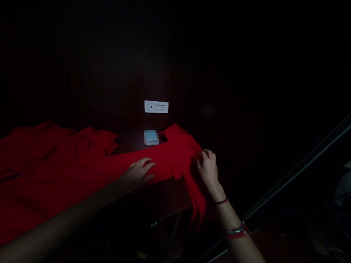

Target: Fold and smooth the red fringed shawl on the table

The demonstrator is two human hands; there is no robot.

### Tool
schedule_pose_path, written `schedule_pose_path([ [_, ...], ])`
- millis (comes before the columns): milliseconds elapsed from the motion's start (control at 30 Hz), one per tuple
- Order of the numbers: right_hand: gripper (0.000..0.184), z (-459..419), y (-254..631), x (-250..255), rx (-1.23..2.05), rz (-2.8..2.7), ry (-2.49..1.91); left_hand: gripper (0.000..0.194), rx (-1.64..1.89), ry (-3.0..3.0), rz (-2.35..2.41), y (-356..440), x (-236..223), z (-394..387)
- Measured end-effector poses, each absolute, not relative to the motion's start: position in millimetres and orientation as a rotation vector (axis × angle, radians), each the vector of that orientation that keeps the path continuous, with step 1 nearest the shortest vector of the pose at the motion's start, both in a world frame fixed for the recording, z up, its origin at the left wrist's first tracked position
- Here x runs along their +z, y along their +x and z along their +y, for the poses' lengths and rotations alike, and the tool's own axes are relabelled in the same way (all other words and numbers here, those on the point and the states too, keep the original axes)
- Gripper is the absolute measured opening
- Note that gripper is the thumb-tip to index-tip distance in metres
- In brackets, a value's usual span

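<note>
A long red cloth (164, 157) lies across a dark wooden table (170, 195), and its right end hangs over the edge. Above the near side of its narrow middle is my left hand (139, 171), fingers apart and holding nothing; a ring shows on one finger. My right hand (207, 166) is at the cloth's right end, fingers curled in on its edge; the fingertips are partly hidden in shadow. On the left the cloth widens into a large, loosely wrinkled spread.
A small pale packet or card (151, 137), its print blurred, lies behind the cloth. On the dark wall above it is a white socket plate (156, 106). A pale diagonal strip (296, 164) runs along the right side. Most surroundings are too dark to make out.
</note>
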State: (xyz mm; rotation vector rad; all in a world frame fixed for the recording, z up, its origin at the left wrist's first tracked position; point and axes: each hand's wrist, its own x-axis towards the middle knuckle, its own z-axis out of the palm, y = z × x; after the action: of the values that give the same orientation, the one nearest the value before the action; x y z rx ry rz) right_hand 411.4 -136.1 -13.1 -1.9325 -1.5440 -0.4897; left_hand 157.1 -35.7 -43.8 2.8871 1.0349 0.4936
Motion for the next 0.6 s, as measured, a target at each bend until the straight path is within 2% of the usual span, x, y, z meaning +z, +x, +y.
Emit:
schedule_pose_path([
  [200, 0.024, -132.5, 352.8, -16.1, -0.281, -2.35, -1.556, 0.03, 0.37, 2.945, 1.241, 70.4, -53.4, -65.3],
  [400, 0.026, -114.9, 315.5, -20.5, -0.335, -2.57, -1.451, 0.031, 0.211, 3.06, 1.543, 35.9, -35.8, -73.6],
  [600, 0.025, -100.1, 292.1, -24.8, -0.402, -2.677, -1.421, 0.026, 0.343, 3.03, 1.819, 15.6, -25.8, -67.1],
])
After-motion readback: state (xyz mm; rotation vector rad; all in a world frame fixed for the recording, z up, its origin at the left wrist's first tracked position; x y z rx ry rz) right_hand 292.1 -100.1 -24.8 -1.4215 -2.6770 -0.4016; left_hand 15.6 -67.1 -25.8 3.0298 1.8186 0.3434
